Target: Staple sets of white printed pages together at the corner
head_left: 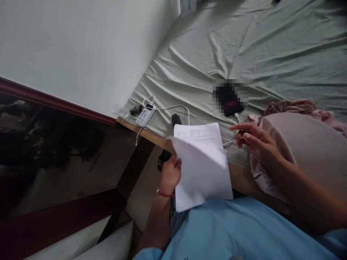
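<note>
A stack of white papers (200, 173) rests against the front of my blue shirt, at the wooden edge. My left hand (170, 175) grips its left side, thumb on top, and a sheet curls up beside that thumb. Printed lines show on the upper part of the page; they are too small to read. My right hand (257, 141) is held to the right of the papers, apart from them. Its index finger points left and the other fingers are loosely bent, with nothing seen in them.
A pale green sheet (195, 68) covers the wrinkled surface ahead. On it lie a white power adapter (145, 115) with a cable, a blurred dark device (229, 99) with a plugged-in cable, and a dark object (176, 120). A pink cloth bundle (306, 144) sits at right.
</note>
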Action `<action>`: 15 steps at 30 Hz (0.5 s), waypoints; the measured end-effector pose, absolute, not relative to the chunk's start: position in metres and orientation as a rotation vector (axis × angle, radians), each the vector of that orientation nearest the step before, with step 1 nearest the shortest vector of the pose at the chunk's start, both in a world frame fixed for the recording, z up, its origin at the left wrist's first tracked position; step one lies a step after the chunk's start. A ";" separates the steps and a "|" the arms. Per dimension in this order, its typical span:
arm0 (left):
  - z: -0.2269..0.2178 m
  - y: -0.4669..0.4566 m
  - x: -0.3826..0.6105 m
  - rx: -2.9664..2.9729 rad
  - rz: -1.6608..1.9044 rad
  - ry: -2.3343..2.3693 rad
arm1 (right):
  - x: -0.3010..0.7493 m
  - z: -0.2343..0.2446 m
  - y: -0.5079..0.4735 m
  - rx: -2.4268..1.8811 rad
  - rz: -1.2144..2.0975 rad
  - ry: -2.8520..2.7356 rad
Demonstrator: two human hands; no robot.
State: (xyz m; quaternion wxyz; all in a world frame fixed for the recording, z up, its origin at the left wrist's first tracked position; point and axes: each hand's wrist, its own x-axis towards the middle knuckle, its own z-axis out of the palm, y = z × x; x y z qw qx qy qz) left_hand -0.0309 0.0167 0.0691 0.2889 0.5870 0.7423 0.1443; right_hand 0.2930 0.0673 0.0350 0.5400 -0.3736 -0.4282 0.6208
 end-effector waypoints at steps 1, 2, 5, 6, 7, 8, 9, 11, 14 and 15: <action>0.071 0.015 -0.032 1.535 0.389 1.962 | 0.293 0.033 0.067 -0.898 1.468 -1.022; 0.072 0.014 -0.032 1.499 0.419 1.924 | 0.293 0.031 0.067 -0.911 1.458 -1.028; 0.074 0.007 -0.033 1.364 0.627 1.743 | 0.293 0.023 0.068 -0.937 1.399 -1.088; 0.074 0.005 -0.032 1.309 0.698 1.685 | 0.293 0.020 0.069 -0.947 1.371 -1.130; 0.074 0.003 -0.030 1.253 0.761 1.632 | 0.293 0.018 0.070 -0.960 1.346 -1.177; 0.074 0.001 -0.029 1.197 0.810 1.579 | 0.293 0.015 0.070 -0.974 1.329 -1.222; 0.074 -0.001 -0.026 1.143 0.849 1.524 | 0.293 0.013 0.070 -0.989 1.321 -1.262; 0.074 -0.004 -0.019 1.052 0.909 1.420 | 0.292 0.010 0.071 -1.020 1.315 -1.317; 0.075 -0.004 -0.009 0.973 0.965 1.318 | 0.291 0.011 0.072 -1.078 1.254 -1.357; 0.074 -0.003 -0.007 0.958 0.984 1.299 | 0.291 0.012 0.073 -1.102 1.216 -1.367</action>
